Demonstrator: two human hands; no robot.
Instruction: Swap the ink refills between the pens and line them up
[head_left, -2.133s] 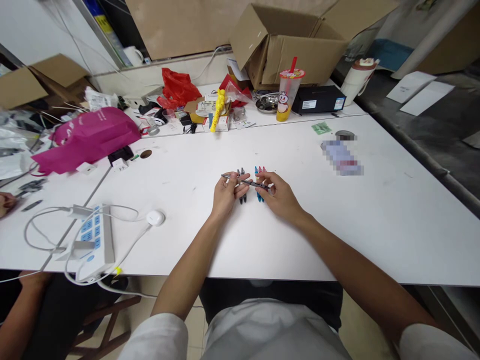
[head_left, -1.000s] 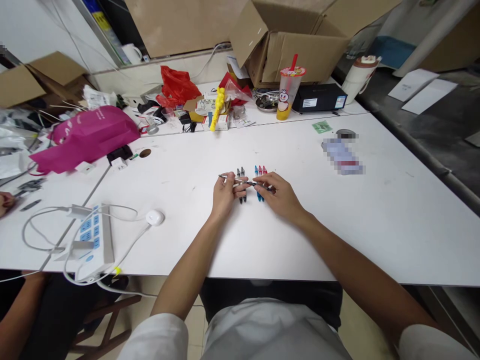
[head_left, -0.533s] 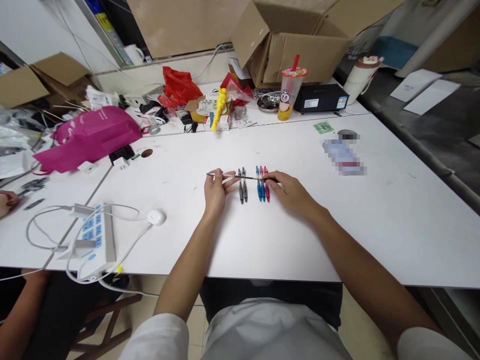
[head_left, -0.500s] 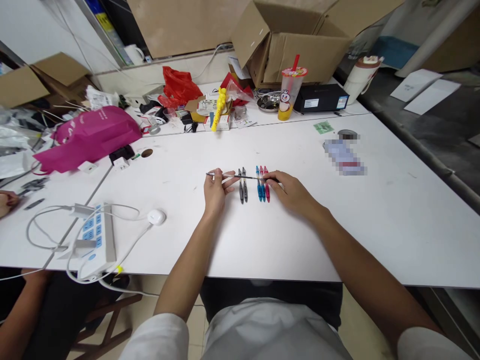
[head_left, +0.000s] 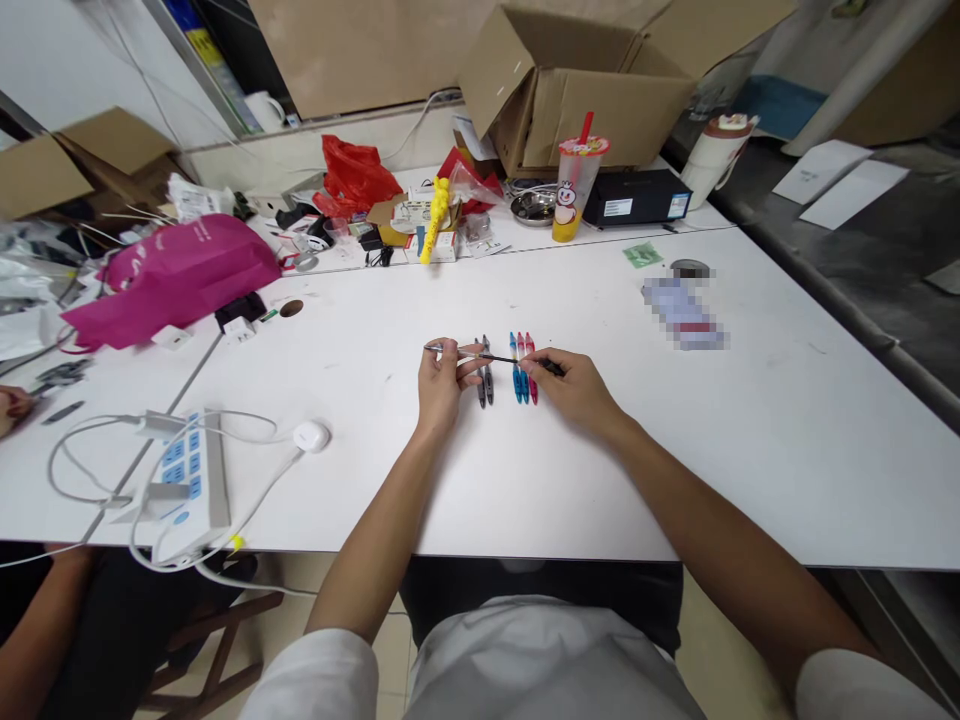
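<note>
White worktop (head_left: 600,470) runs off toward a carton (head_left: 592,120), which sits well beyond the coloured pens (head_left: 517,385); a cup (head_left: 574,190) with a red straw stands on that same far side, a little to their right.

Fingers of the left hand (head_left: 439,392) are closed in a pinch on the silvery end of a slim rod (head_left: 495,357), thumb on top, while the others spread loosely under and past it. Fingers of the right hand (head_left: 583,390) are drawn narrow around its dark end (head_left: 553,367), most of which they cover (whether rod and dark end are one piece, I cannot tell). Gripping both ends probably keeps so thin a thing straight and easy to steer. It lies nearly level above the worktop, its middle reaching across from the left of the coloured pens.

Those three lie side by side, all pointing away from the body, with two grey pens (head_left: 490,385) in a matching pair just to their left. Such spacing looks meant to keep the two groups apart and each pen easy to pick out.

Both hands face each other across the pens, the left one palm partly up, the right one more palm down. Behind them the forearms slant outward to the white sleeves, making a wide V, elbows well apart on either side of the coloured pens.
</note>
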